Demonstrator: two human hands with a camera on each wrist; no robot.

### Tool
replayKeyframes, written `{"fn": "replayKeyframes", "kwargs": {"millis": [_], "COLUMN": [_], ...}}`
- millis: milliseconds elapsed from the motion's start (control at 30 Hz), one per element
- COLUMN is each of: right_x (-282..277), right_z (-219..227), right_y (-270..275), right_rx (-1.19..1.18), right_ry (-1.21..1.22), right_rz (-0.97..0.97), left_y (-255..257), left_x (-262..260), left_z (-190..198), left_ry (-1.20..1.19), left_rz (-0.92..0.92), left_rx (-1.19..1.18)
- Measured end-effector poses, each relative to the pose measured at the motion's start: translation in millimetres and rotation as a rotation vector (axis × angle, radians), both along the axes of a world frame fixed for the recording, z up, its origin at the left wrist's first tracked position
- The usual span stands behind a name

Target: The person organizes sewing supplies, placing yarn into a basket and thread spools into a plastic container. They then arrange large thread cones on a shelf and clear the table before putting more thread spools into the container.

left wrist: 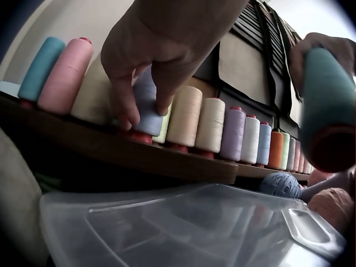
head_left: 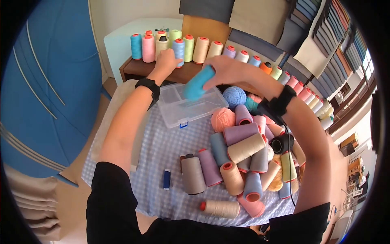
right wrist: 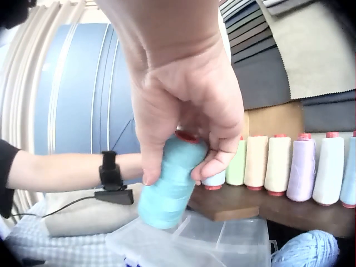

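Note:
My left hand (head_left: 165, 62) is at the brown shelf, its thumb and fingers around a light blue cone of thread (head_left: 178, 49). In the left wrist view that cone (left wrist: 146, 108) stands upright with its red base at the shelf edge. A turquoise cone of thread (right wrist: 171, 181) is in my right hand (head_left: 228, 70), gripped near its red top between thumb and fingers. It hangs tilted above a clear plastic box (head_left: 172, 116) with compartments. Pink (head_left: 148, 49), cream and green cones stand close around my left hand.
Along the shelf (head_left: 132, 69) runs a row of upright cones, bending away to the right. Many loose cones and yarn balls (head_left: 223, 119) are heaped on the checked tablecloth (head_left: 150, 162). A small dark blue spool (head_left: 167, 179) lies at left. Fabric swatches (head_left: 260, 20) hang behind.

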State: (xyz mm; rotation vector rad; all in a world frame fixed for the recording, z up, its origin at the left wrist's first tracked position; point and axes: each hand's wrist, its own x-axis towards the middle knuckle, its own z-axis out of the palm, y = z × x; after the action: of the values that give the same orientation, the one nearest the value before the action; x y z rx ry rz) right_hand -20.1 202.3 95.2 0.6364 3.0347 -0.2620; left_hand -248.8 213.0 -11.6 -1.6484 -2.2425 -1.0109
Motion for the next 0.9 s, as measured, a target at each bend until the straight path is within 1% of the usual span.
{"fn": "replayKeyframes", "kwargs": {"millis": [33,67,100,133,200,233,267,300,333,400,467,500,533,567,600,633,667,767,800,833,867,900], "right_x": [-8,-16,-24,-30,-40,-45,-51,-56,-59,-63,-70,-73,-74,-73,-70,-64,-57,-31,-18,-3,12,29], "right_z": [2,1,1,2,3,-1,-8,-12,-15,-22,-37,-45,-50,-46,-43,-40,-33,-20,-17,-12,-7,-2], "right_y": [8,19,27,34,47,53,62,68,74,82,96,103,111,108,106,103,95,75,70,64,58,51], "right_rx": [0.002,0.039,0.080,0.089,-0.034,-0.028,0.032,0.094,0.101,0.027,0.086,0.040,-0.008,-0.073,-0.071,-0.134,-0.198,-0.263,-0.265,-0.248,-0.233,-0.237], "right_ry": [0.002,0.013,0.027,0.032,0.031,0.038,0.083,0.130,0.141,0.199,0.212,0.305,0.394,0.392,0.392,0.387,0.381,0.311,0.303,0.287,0.274,0.272], "right_rz": [0.006,-0.112,-0.231,-0.229,-0.341,-0.335,-0.357,-0.380,-0.376,-0.404,-0.397,-0.423,-0.448,-0.463,-0.466,-0.460,-0.455,-0.432,-0.440,-0.394,-0.349,-0.358], "left_y": [0,2,4,6,14,19,20,16,12,5,0,-1,-2,0,0,0,-1,-3,-2,1,1,1], "left_x": [-2,-4,-7,-9,-13,-15,-16,-13,-10,-1,9,15,21,26,30,33,36,46,48,49,50,52], "left_z": [-1,-2,-5,-7,-16,-21,-23,-22,-20,-17,-15,-11,-5,-2,0,3,7,12,11,9,9,10], "left_ry": [-0.047,-0.094,-0.091,-0.069,-0.042,-0.026,-0.009,-0.031,-0.022,-0.105,-0.036,-0.045,-0.043,-0.051,-0.059,-0.060,-0.078,-0.079,-0.059,-0.076,-0.080,-0.076], "left_rz": [-0.025,-0.050,-0.047,-0.055,-0.059,-0.061,-0.062,-0.058,-0.055,-0.150,-0.313,-0.283,-0.282,-0.208,-0.137,-0.141,-0.106,-0.047,-0.015,0.013,0.006,0.011], "left_rx": [-0.023,-0.046,-0.038,-0.032,-0.018,-0.001,0.015,-0.012,-0.003,-0.116,-0.100,-0.146,-0.141,-0.188,-0.237,-0.236,-0.257,-0.262,-0.244,-0.246,-0.252,-0.244]}}
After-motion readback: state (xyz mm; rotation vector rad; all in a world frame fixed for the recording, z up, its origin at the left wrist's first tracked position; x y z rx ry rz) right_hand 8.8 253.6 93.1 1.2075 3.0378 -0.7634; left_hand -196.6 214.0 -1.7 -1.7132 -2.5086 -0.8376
